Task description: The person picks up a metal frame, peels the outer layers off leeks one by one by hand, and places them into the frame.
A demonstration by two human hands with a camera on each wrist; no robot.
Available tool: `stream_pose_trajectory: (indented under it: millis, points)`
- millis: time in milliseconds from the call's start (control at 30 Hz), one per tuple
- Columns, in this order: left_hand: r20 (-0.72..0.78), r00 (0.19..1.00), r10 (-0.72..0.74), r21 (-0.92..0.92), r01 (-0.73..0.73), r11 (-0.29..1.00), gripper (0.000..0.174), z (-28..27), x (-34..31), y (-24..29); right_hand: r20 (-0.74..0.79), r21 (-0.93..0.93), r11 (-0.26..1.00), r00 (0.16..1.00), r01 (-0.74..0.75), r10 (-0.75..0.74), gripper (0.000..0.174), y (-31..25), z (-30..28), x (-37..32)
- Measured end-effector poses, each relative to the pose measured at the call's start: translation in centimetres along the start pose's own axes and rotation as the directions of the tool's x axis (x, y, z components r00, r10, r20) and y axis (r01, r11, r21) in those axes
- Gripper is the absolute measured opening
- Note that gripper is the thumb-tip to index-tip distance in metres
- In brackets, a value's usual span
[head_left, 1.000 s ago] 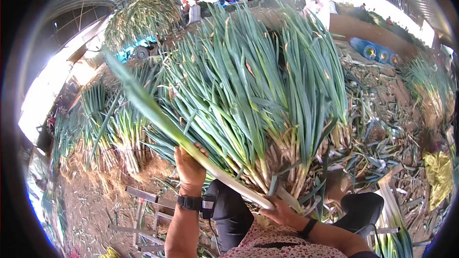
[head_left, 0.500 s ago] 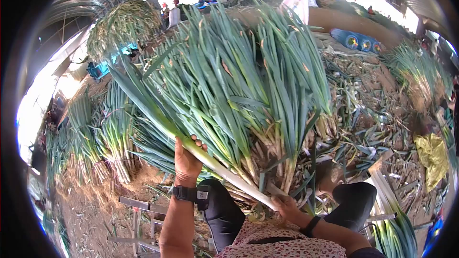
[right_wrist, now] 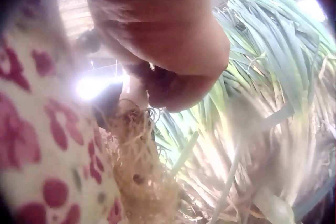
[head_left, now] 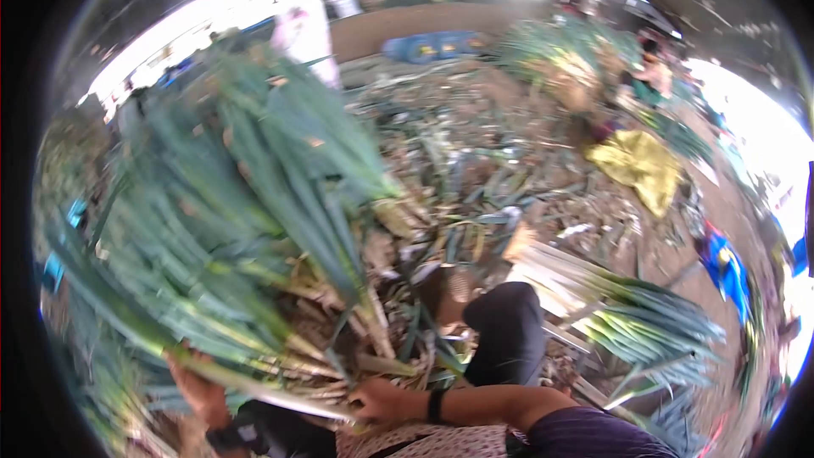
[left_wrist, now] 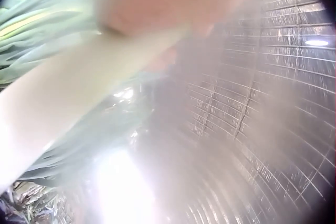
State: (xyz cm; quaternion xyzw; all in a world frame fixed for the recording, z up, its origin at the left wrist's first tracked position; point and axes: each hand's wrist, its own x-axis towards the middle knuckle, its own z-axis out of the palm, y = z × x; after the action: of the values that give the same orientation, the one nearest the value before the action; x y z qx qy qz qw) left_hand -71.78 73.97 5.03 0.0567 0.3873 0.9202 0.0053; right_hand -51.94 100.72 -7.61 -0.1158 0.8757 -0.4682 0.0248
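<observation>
One long green onion (head_left: 259, 392) lies slantwise across my lap, white root end to the right, green leaves up to the left. My left hand (head_left: 199, 388) grips it around the upper shank; in the left wrist view its pale shank (left_wrist: 63, 92) runs under that hand (left_wrist: 168, 1). At the root end, my right hand (head_left: 381, 400) holds the base with curled fingers. Stringy tan roots (right_wrist: 144, 171) hang below the right hand (right_wrist: 173, 40) in the right wrist view. Just beyond both hands leans a big heap of green onions (head_left: 195, 195), roots toward me.
To my right, past my knee (head_left: 506, 331), a stack of clean white-stemmed onions (head_left: 610, 297) lies across a metal frame. Leaf scraps (head_left: 475, 144) litter the ground. Farther off are a yellow sack (head_left: 640, 168), blue water jugs (head_left: 434, 47) and a seated person (head_left: 651, 76).
The head view has swung to the right, so the heap and hands now appear farther left and the clean stack shows more fully. Both hands keep their hold on the green onion.
</observation>
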Motion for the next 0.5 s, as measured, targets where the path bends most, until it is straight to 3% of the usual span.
stream_pose_trajectory:
  millis: [33, 67, 133, 233, 300, 333, 367, 400, 433, 467, 500]
  points:
    - [0.098, 0.995, 0.004, -0.036, 0.000, 0.999, 0.032, 0.0, 0.3, -0.2, -0.017, -0.046, 0.996, 0.997, -0.073, 0.072, 0.031, 1.0, 1.2, 0.0]
    - [0.071, 0.997, -0.012, -0.019, 0.014, 1.000, 0.034, 1.7, -0.3, -0.2, -0.075, -0.044, 0.987, 0.986, -0.154, 0.151, 0.030, 0.7, 0.8, -0.2]
    - [0.239, 0.971, 0.004, -0.002, -0.004, 1.000, 0.033, 5.1, -1.1, 0.5, -0.065, -0.032, 0.924, 0.923, -0.381, 0.379, 0.029, 1.8, -0.4, -0.3]
    - [0.385, 0.923, -0.006, 0.033, -0.007, 0.999, 0.035, 6.1, 0.7, 2.3, -0.166, -0.036, 0.872, 0.863, -0.489, 0.477, 0.030, 9.2, 0.1, -1.5]
    - [0.310, 0.948, 0.076, 0.092, -0.110, 0.990, 0.035, 11.5, -2.0, 3.5, -0.369, 0.233, 0.757, 0.665, -0.610, 0.649, 0.035, 12.5, -2.4, -2.7]
    - [0.289, 0.954, 0.086, 0.108, -0.122, 0.987, 0.037, 12.8, -2.3, 4.0, -0.278, 0.263, 0.694, 0.636, -0.670, 0.720, 0.035, 12.2, -5.1, -3.0]
    - [0.383, 0.924, 0.002, 0.115, -0.050, 0.992, 0.044, 11.3, -1.5, 5.1, -0.179, 0.282, 0.627, 0.603, -0.726, 0.778, 0.036, 10.9, -8.8, -3.3]
    - [0.473, 0.877, -0.082, 0.134, 0.021, 0.991, 0.052, 9.6, -0.5, 5.9, -0.321, 0.421, 0.670, 0.590, -0.612, 0.741, 0.032, 9.2, -11.4, -4.2]
    - [0.407, 0.912, -0.044, 0.245, -0.063, 0.968, 0.055, 10.1, -0.6, 5.7, -0.457, 0.531, 0.706, 0.543, -0.469, 0.704, 0.028, 7.6, -13.6, -5.8]
    - [0.415, 0.906, -0.081, 0.255, -0.030, 0.966, 0.054, 10.3, -0.5, 5.1, -0.757, 0.459, 0.883, 0.478, -0.097, 0.445, 0.020, 6.9, -15.5, -8.2]
    - [0.422, 0.899, -0.116, 0.263, 0.002, 0.965, 0.053, 10.4, -0.3, 4.2, -0.802, 0.464, 0.885, 0.442, 0.035, 0.403, 0.022, 5.8, -18.7, -11.8]
